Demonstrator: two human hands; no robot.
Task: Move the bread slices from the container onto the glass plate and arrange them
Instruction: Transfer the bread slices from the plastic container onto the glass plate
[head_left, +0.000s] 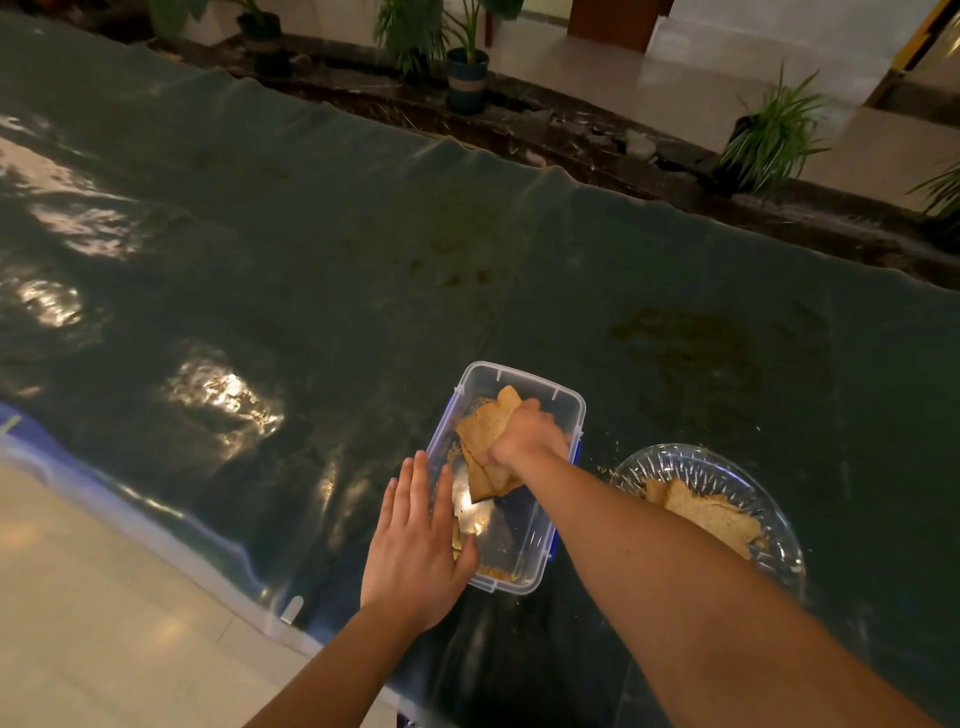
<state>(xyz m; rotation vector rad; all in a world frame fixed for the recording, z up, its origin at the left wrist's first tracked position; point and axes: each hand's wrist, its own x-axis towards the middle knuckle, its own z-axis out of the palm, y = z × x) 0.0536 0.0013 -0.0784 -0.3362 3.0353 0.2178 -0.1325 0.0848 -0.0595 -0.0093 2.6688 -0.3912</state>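
Observation:
A clear plastic container (558, 400) with blue clips sits on the dark green table cover. Inside it, my right hand (527, 434) is closed around several brown bread slices (483, 431). My left hand (415, 535) lies flat with fingers spread against the container's near left wall. A cut-glass plate (722, 467) stands to the right of the container, partly hidden by my right forearm. It holds bread slices (711, 519). Crumbs lie on the container floor and around the plate.
The dark green plastic sheet (311, 260) covers the whole table and is wrinkled and stained. Its near edge (171, 525) runs diagonally at the lower left, with pale floor tiles below. Potted plants (467, 78) stand beyond the far edge.

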